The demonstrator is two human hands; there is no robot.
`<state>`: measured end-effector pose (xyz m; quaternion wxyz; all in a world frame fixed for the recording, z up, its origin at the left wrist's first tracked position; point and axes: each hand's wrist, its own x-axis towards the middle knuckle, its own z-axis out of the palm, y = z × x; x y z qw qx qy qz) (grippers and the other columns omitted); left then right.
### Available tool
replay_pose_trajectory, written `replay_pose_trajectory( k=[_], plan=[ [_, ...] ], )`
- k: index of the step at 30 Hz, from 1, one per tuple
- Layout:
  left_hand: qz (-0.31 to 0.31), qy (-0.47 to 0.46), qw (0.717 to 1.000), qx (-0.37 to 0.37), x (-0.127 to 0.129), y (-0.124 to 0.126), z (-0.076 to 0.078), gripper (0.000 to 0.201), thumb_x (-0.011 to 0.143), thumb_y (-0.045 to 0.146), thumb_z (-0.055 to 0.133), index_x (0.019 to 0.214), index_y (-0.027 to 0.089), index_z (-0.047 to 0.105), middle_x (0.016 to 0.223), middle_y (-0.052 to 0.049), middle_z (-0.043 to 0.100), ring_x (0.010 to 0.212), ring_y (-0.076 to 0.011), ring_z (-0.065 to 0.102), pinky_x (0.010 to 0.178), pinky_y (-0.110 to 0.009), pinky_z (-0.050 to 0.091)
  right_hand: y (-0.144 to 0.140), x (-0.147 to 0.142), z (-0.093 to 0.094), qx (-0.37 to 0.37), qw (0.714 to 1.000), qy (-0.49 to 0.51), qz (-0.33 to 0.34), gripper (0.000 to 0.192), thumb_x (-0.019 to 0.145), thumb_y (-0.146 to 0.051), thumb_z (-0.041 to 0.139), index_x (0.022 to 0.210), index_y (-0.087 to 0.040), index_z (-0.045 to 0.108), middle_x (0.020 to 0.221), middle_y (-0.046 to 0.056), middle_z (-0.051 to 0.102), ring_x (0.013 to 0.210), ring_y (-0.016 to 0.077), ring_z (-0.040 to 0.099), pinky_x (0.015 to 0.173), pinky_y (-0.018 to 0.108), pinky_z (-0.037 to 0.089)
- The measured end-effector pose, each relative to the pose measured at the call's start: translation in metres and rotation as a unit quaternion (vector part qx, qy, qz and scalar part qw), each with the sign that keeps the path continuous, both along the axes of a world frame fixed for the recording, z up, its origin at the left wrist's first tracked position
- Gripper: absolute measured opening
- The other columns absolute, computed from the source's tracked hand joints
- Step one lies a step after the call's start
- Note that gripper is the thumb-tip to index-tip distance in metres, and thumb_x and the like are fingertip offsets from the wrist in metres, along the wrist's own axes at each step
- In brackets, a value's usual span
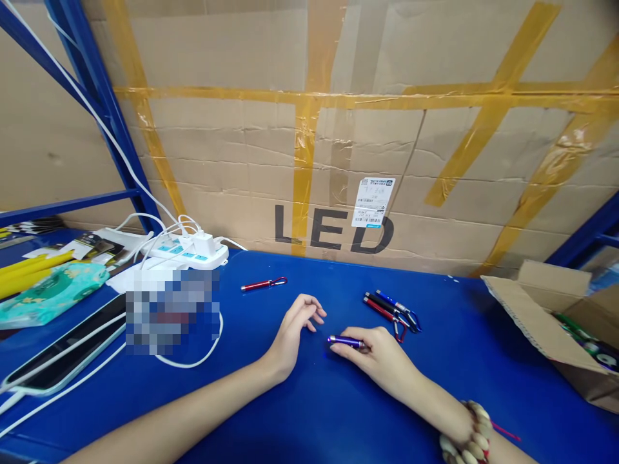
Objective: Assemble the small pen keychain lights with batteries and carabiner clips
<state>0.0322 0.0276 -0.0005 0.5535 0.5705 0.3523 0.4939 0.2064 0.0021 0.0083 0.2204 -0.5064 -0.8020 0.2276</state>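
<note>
My right hand (382, 357) grips a small purple-blue pocket flashlight (347, 341), its silver end pointing left with a violet glow at the tip. To its left, my left hand (297, 332) is raised with bent, parted fingers and nothing in them. Beyond my right hand lies a group of similar flashlights with carabiner clips: a red flashlight (380, 307), a blue flashlight (389, 299) and a black one between them. Another red flashlight (256, 285) with a red clip rests alone, farther back on the left.
A large cardboard box (232, 161) marked LED stands behind the blue table (309, 419). On the left are a white power strip (207, 254), cables, a phone (68, 345) and a teal packet (53, 293). An open carton (527, 322) holding several items stands at right.
</note>
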Motion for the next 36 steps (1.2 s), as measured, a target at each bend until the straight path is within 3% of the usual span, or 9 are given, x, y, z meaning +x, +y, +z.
replay_pose_trajectory(
  k=[5, 13, 26, 36],
  plan=[
    [-0.059, 0.036, 0.998, 0.005, 0.001, -0.0046, 0.0027, 0.024, 0.082, 0.039, 0.038, 0.079, 0.018, 0.05, 0.086, -0.006, 0.057, 0.082, -0.0198, 0.053, 0.07, -0.028, 0.037, -0.0013, -0.0012, 0.0015, 0.004, 1.0, 0.01, 0.019, 0.036, 0.085, -0.049, 0.048, 0.075, -0.02, 0.067, 0.058, -0.003, 0.061, 0.048, 0.0097, 0.047, 0.048, 0.021, 0.031],
    [-0.06, 0.04, 0.997, 0.013, 0.0012, -0.0052, 0.0014, 0.025, 0.084, 0.037, 0.035, 0.08, 0.018, 0.049, 0.086, -0.006, 0.055, 0.084, -0.0202, 0.052, 0.071, -0.029, 0.037, -0.0053, -0.0025, 0.0053, 0.004, 0.999, 0.015, 0.03, 0.028, 0.088, -0.039, 0.047, 0.098, -0.025, 0.068, 0.088, 0.0, 0.071, 0.065, 0.0147, 0.061, 0.06, 0.023, 0.043],
    [-0.059, 0.043, 0.997, 0.011, 0.001, -0.0026, -0.003, 0.025, 0.086, 0.035, 0.034, 0.08, 0.017, 0.05, 0.085, -0.005, 0.055, 0.083, -0.0198, 0.053, 0.071, -0.029, 0.038, -0.0036, -0.0028, 0.0037, 0.014, 1.0, 0.002, 0.025, 0.027, 0.088, -0.04, 0.047, 0.099, -0.026, 0.068, 0.088, 0.0, 0.071, 0.069, 0.0148, 0.063, 0.06, 0.022, 0.041],
    [-0.057, 0.049, 0.997, 0.012, 0.0008, -0.0026, -0.0035, 0.024, 0.085, 0.036, 0.035, 0.08, 0.018, 0.05, 0.085, -0.005, 0.056, 0.081, -0.019, 0.053, 0.07, -0.028, 0.038, -0.0049, -0.0028, 0.0032, 0.022, 1.0, -0.009, 0.013, 0.03, 0.088, -0.045, 0.046, 0.091, -0.025, 0.069, 0.078, -0.001, 0.07, 0.061, 0.0144, 0.06, 0.054, 0.022, 0.038]
  ],
)
